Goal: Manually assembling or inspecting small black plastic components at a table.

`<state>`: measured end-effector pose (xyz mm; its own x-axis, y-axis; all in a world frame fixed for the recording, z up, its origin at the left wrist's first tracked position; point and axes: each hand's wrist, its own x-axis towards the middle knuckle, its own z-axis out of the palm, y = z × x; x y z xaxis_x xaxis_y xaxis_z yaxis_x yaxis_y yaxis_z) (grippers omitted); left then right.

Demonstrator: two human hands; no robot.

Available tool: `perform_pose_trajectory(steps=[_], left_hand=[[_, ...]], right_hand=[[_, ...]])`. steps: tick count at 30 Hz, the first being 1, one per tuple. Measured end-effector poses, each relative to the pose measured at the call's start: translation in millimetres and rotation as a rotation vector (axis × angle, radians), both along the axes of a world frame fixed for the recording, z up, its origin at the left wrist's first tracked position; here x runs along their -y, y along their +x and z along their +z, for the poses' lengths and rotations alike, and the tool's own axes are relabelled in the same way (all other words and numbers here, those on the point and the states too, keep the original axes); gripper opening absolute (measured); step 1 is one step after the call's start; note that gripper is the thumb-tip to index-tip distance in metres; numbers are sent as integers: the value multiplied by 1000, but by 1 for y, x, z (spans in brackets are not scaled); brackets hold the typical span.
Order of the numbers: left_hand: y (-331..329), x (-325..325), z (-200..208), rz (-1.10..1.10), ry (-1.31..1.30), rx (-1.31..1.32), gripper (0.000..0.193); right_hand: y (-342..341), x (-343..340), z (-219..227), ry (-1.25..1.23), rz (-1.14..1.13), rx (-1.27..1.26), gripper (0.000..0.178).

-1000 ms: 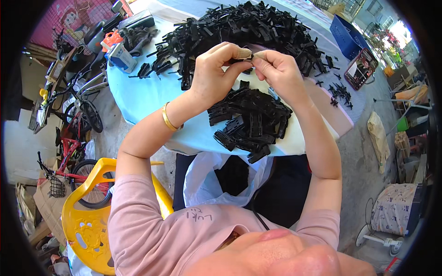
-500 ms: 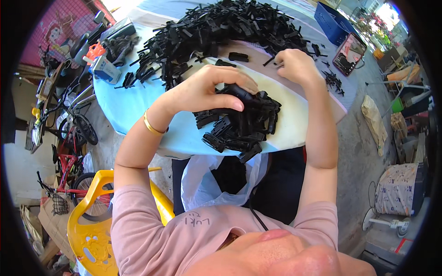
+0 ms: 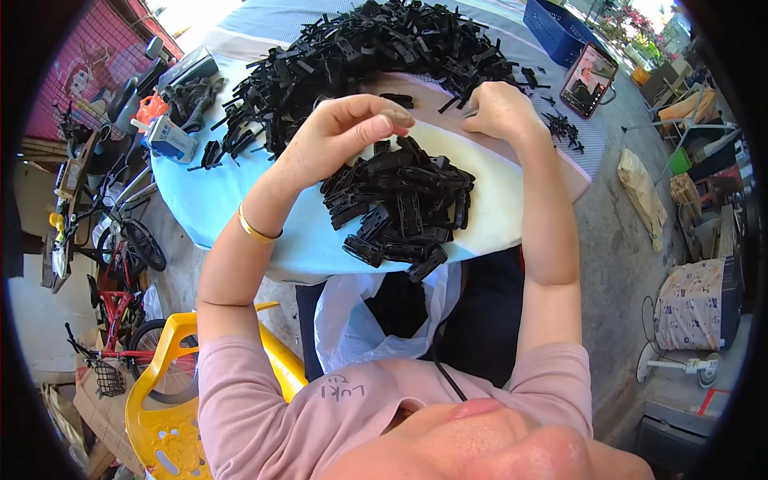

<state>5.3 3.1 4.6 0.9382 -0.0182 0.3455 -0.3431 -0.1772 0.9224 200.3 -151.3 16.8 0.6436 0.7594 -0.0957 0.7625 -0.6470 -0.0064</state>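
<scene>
Small black plastic clip-like pieces (image 3: 404,196) lie in a heap near the table's front edge. My left hand (image 3: 340,132) hovers just over the far left side of this heap. Its fingers are curled loosely, thumb a little apart from them, and no piece shows in it. To the right, my right hand (image 3: 506,114) is closed, thumb and fingertips together beside the large far pile of black pieces (image 3: 376,48). Whatever it may pinch is too small to make out. A single black piece (image 3: 398,101) rests on the cloth between my hands.
A blue basket (image 3: 556,32) and a propped-up phone (image 3: 590,80) stand at the far right, near small black bits (image 3: 565,132). At left sits a blue-and-white box (image 3: 170,139). A white plastic bag (image 3: 340,320) hangs below the table edge, next to a yellow chair (image 3: 164,400).
My left hand has risen off the near heap and moved back to the left, leaving a black piece there. My right hand has stayed in nearly the same place.
</scene>
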Motion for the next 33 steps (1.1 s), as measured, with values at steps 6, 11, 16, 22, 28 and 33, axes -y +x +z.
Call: perform_pose_trajectory(steps=[6,11,16,22,28,33], left_hand=[[5,-9,-6,229,-382,-177,42],[4,-15,-7,46,-520,-169,55],[1,-30,-6,3,-534,-185,59],[-2,-27,-1,-418,-546,-220,62],[-1,-25,-2,-290,-608,-96,50],[4,-26,4,-53,-687,-13,43]], right_hand=[[-36,-6,5,635,419,-433,23],[-66,-16,3,761,774,-291,19],[-67,-19,-7,922,873,-34,16],[-69,-19,-2,1035,954,210,10],[-74,-19,-1,1078,963,294,9],[-64,-21,-3,1285,748,-13,11]])
